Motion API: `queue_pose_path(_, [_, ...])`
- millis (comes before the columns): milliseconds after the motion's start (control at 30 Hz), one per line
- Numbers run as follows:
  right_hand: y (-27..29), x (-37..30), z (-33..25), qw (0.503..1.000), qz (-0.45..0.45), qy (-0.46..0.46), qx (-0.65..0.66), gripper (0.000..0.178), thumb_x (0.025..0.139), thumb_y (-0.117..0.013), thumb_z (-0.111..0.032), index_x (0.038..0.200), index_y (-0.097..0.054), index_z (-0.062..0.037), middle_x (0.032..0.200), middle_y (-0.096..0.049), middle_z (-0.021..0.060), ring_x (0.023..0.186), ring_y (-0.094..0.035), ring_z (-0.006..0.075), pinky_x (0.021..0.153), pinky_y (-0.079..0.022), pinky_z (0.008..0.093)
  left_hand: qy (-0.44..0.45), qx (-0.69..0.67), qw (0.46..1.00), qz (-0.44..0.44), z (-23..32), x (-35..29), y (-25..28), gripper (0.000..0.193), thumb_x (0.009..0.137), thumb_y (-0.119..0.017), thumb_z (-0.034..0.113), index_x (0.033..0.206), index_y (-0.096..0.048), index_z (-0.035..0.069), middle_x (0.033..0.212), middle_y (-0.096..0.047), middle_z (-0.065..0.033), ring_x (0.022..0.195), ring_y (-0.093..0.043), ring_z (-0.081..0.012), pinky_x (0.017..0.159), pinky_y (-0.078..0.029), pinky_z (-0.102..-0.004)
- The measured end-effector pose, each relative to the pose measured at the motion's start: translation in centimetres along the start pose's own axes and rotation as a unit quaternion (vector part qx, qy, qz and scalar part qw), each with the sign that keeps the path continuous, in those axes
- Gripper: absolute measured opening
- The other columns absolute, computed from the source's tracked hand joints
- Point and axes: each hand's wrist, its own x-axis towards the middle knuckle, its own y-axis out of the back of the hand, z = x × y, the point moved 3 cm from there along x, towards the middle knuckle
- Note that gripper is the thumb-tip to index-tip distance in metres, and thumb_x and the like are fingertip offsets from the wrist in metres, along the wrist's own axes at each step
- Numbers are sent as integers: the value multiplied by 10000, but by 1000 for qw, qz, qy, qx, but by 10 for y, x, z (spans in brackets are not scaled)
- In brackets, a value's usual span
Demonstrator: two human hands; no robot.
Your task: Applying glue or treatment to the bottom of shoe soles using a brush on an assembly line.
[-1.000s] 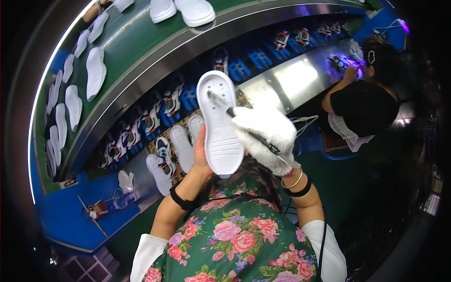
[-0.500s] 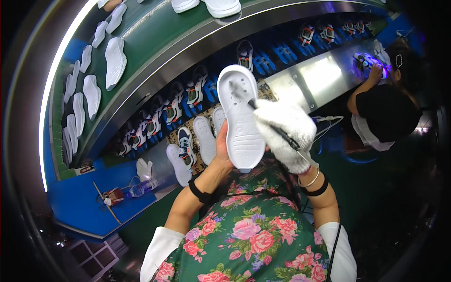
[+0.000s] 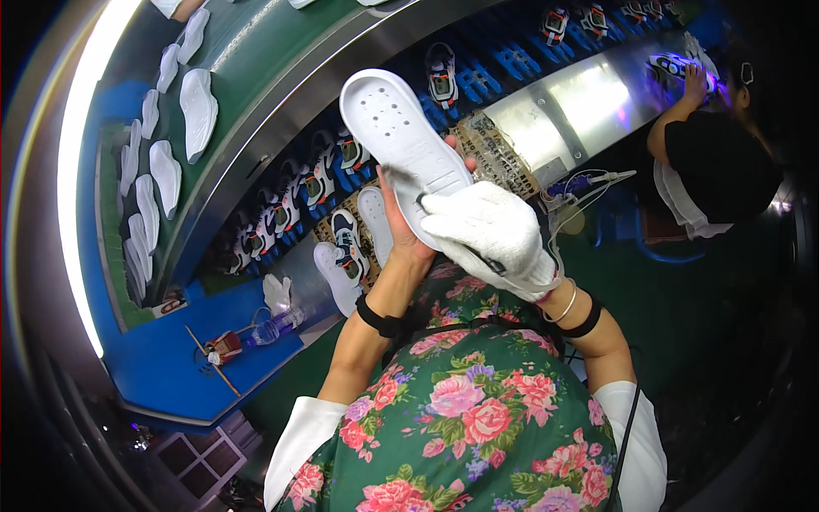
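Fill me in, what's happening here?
The bare left hand holds a white sole from beneath. The gloved right hand holds a brush at about the sole's middle; blur hides whether it touches. More soles lie on the green belt, and a co-worker at right handles a shoe.

The held sole (image 3: 397, 128) lies across the left hand (image 3: 408, 230); the right hand (image 3: 488, 235) is above its near end, the brush (image 3: 401, 177) at its left edge. To the left, a shoe (image 3: 347, 245) is located between two spare soles (image 3: 375, 220) on the bench (image 3: 516, 126). Behind, a shoe row (image 3: 320, 181) runs between bench and belt (image 3: 247, 68) (further soles (image 3: 199, 115) lie on the belt). At far left, the side table (image 3: 162, 367) bears a bottle (image 3: 275, 328); at right is a co-worker (image 3: 717, 171).
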Motion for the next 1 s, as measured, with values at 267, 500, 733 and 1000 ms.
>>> queue_pose_path(267, [4,-11,8,999,-28,-23,0,247,777,-769,-41,1023,-753,-53,1052,-745,131,906,-706,266,780,-555,355,-30,-92,995,-36,5,13,-1,971,842,-527,786,1484,-369,75,1381,-519,-209,1151,-587,-444,916,-558,-570])
queue_pose_path(500, [11,-11,12,985,19,-111,127,179,758,-798,-33,934,-772,-55,922,-750,113,832,-713,249,731,-559,342,-4,-100,992,-75,9,15,2,1026,785,-548,835,1448,-427,62,1263,-568,-288,1069,-619,-413,884,-564,-543])
queue_pose_path(733, [10,-19,3,981,-87,-59,161,215,771,-795,-87,982,-770,-118,926,-739,59,816,-706,243,711,-564,331,-30,-64,997,-32,23,15,24,1078,803,-523,830,1510,-329,41,1390,-514,-223,1100,-602,-432,876,-553,-581])
queue_pose_path(1000, [7,-35,5,991,-113,-3,69,230,747,-792,-45,974,-759,-67,1015,-746,131,818,-703,270,741,-558,347,73,9,990,-124,36,18,12,1055,825,-549,752,1555,-254,50,1478,-374,-324,1165,-584,-493,918,-547,-572])
